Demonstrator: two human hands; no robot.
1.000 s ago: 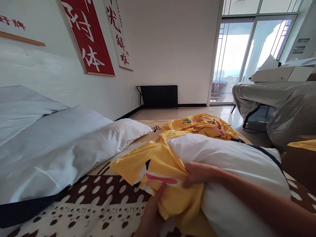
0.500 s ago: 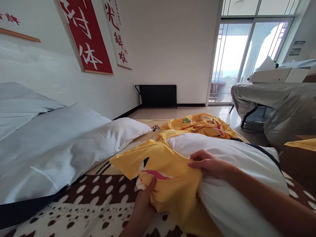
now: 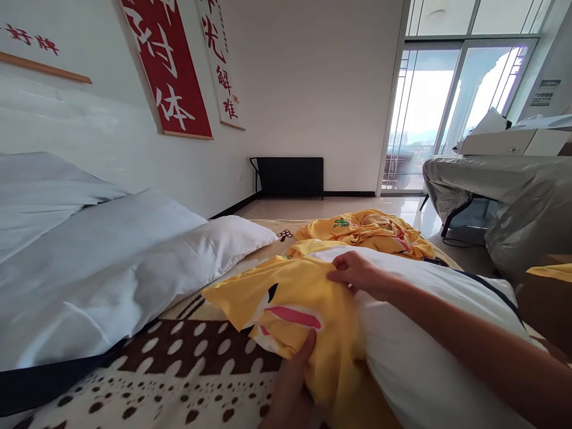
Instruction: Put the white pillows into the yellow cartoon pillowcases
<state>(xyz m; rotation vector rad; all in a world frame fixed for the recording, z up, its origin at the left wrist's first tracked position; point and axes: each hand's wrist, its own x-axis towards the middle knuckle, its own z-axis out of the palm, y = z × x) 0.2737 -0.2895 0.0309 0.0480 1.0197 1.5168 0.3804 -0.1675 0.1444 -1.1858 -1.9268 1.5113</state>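
Observation:
A white pillow lies on the bed in front of me, half inside a yellow printed pillowcase. My right hand pinches the pillowcase's upper edge where it meets the pillow. My left hand grips the pillowcase's lower edge from below, thumb pressed on the cloth. Both hands are closed on the fabric.
Another white pillow and grey bedding lie at the left on a brown-and-cream spotted blanket. A crumpled yellow cloth sits farther along the bed. A covered piece of furniture stands at the right by the glass doors.
My right hand has slid up the pillow, drawing the yellow pillowcase edge farther along it. My left hand has shifted a little to the right along the lower edge.

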